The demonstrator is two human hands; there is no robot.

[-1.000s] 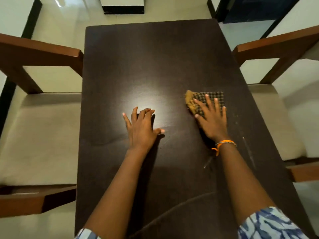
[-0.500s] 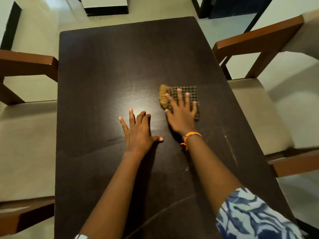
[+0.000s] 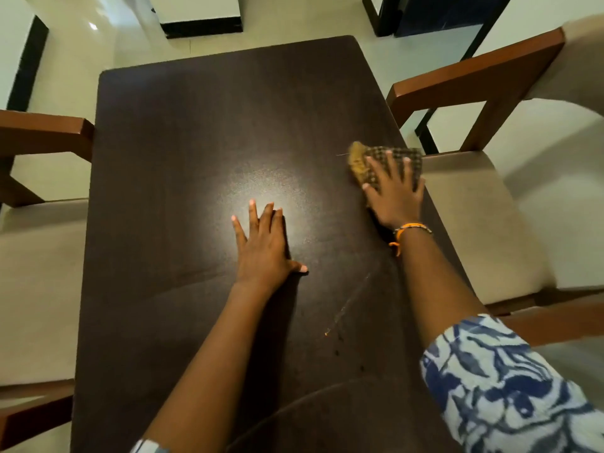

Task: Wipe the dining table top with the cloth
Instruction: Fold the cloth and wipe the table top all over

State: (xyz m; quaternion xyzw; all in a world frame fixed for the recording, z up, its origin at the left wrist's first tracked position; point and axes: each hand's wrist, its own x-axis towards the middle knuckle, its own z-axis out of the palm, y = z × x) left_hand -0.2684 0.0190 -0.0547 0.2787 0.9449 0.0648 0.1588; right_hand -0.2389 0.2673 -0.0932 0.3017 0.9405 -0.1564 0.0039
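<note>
While pressed flat under spread right fingers [image 3: 389, 165], cloth [image 3: 397, 158] at counter [image 3: 196, 142] right edge; unwiped streak behind them. Left hand [image 3: 264, 246] flat, empty.

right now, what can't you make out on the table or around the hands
- Head view: most of the cloth lies under the right hand; its full size is hidden.
- Table near edge: cut off by the frame bottom.
- Table under both forearms: covered.
- Orange speck near the streak: too small to identify.
- Left hand palm contact: hidden beneath it.
</note>
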